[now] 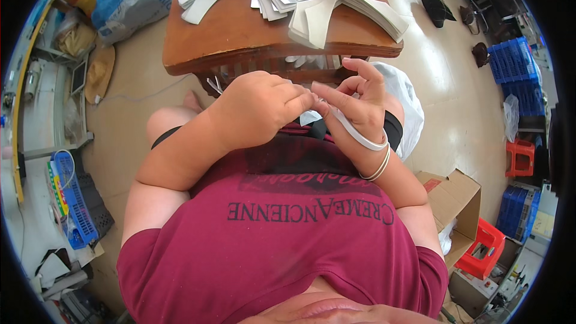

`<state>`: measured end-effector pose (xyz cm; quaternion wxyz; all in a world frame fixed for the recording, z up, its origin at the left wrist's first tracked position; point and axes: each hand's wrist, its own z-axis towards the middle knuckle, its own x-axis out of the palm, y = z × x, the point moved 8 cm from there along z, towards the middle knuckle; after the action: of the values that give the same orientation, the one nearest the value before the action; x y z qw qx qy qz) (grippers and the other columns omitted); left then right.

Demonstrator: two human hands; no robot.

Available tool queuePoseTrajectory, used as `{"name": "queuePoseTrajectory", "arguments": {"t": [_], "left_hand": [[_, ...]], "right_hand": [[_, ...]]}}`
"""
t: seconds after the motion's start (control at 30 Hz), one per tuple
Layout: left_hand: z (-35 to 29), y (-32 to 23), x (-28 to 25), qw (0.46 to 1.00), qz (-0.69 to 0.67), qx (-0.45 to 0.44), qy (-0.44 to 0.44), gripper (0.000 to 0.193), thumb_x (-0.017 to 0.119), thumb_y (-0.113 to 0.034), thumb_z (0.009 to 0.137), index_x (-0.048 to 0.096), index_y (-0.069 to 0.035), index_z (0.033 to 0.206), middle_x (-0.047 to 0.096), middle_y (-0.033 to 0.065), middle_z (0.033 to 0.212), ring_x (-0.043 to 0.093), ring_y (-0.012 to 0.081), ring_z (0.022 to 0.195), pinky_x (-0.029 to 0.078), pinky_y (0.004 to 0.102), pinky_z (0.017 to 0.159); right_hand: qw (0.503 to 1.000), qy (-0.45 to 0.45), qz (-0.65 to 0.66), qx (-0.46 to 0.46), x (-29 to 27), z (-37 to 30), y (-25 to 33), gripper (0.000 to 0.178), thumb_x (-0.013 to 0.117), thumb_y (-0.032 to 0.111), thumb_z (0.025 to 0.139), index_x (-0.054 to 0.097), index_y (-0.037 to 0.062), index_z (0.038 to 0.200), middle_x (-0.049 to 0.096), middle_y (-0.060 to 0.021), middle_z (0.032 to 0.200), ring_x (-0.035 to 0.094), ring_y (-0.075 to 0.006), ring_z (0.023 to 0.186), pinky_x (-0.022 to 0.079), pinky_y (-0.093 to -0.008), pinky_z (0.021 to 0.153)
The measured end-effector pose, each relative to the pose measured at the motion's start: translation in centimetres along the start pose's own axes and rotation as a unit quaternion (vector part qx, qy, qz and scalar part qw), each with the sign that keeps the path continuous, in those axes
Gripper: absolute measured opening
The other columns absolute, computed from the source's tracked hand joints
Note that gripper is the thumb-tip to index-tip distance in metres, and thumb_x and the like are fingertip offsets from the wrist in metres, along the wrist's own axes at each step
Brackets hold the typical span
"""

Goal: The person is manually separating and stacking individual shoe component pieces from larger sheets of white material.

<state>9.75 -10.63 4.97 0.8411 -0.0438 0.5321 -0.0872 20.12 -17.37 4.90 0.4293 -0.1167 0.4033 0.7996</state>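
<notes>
Pinching at a narrow white strip [353, 134] where both hands meet above the lap.
The left hand [258, 110] is curled tight, apparently on the strip's end; the right hand [355, 105] brings its nearest fingertips to that spot, other fingers raised and spread, and whether it closes on the strip I cannot tell. From the pinch, the strip runs along the right hand to the wrist, near thin bangles [379, 171]. The step looks like fine fingertip work on that end; the next move probably calls for one steady hold while the other hand shifts. Beyond the grip, stacked white pieces [348, 15] lie on a brown table [240, 49], some cut off by the top edge. Knuckles hide the contact point.
</notes>
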Motion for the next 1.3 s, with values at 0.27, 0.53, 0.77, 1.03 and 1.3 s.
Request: {"name": "queuePoseTrajectory", "arguments": {"t": [0.27,0.53,0.77,1.03,1.3], "left_hand": [[-0.8,1.2,0.1,0.993,-0.082,-0.058,-0.061,0.022,0.061,-0.006,0.079,0.066,-0.007,0.1,0.069,0.0082,0.085,0.066,0.0236,0.073,0.051,0.0351,0.063],[-0.6,2.5,-0.7,0.954,-0.224,-0.162,-0.118,0.014,0.058,-0.004,0.087,0.067,0.0,0.097,0.067,0.0151,0.079,0.066,0.0278,0.067,0.051,0.0327,0.061],[-1.1,2.9,-0.2,0.93,-0.285,-0.189,-0.134,0.014,0.057,-0.004,0.087,0.067,0.001,0.097,0.067,0.0152,0.08,0.066,0.0261,0.068,0.051,0.0315,0.061],[-1.2,2.9,-0.4,0.931,-0.273,-0.185,-0.155,0.014,0.057,-0.006,0.09,0.064,0.004,0.098,0.067,0.0144,0.08,0.066,0.0211,0.068,0.051,0.0293,0.062],[-2.2,3.9,0.8,0.888,-0.34,-0.255,-0.173,0.014,0.059,-0.007,0.088,0.066,0.001,0.097,0.067,0.0161,0.082,0.068,0.0265,0.071,0.052,0.0312,0.063]], "right_hand": [[0.996,0.032,0.033,-0.077,0.5,0.0,0.2,0.029,0.074,-0.005,0.063,0.062,0.0039,0.088,0.057,-0.0084,0.084,0.057,-0.0243,0.071,0.048,-0.0327,0.063],[0.99,-0.106,-0.001,-0.092,-0.2,0.4,1.3,0.031,0.072,-0.008,0.062,0.063,0.0014,0.09,0.058,-0.0095,0.084,0.059,-0.0248,0.069,0.051,-0.0323,0.059],[0.98,-0.037,-0.005,-0.194,0.2,0.6,1.9,0.033,0.073,-0.007,0.059,0.062,0.0018,0.089,0.057,-0.0091,0.086,0.058,-0.0249,0.07,0.052,-0.033,0.062],[0.97,-0.05,-0.142,-0.193,1.4,0.2,2.8,0.028,0.067,-0.002,0.064,0.067,-0.0011,0.093,0.059,-0.0089,0.092,0.058,-0.0246,0.081,0.051,-0.0333,0.071],[0.966,-0.014,-0.118,-0.227,1.5,0.7,3.2,0.026,0.064,0.0,0.067,0.065,-0.0039,0.092,0.06,-0.0108,0.1,0.059,-0.0255,0.087,0.05,-0.0359,0.073]]}}
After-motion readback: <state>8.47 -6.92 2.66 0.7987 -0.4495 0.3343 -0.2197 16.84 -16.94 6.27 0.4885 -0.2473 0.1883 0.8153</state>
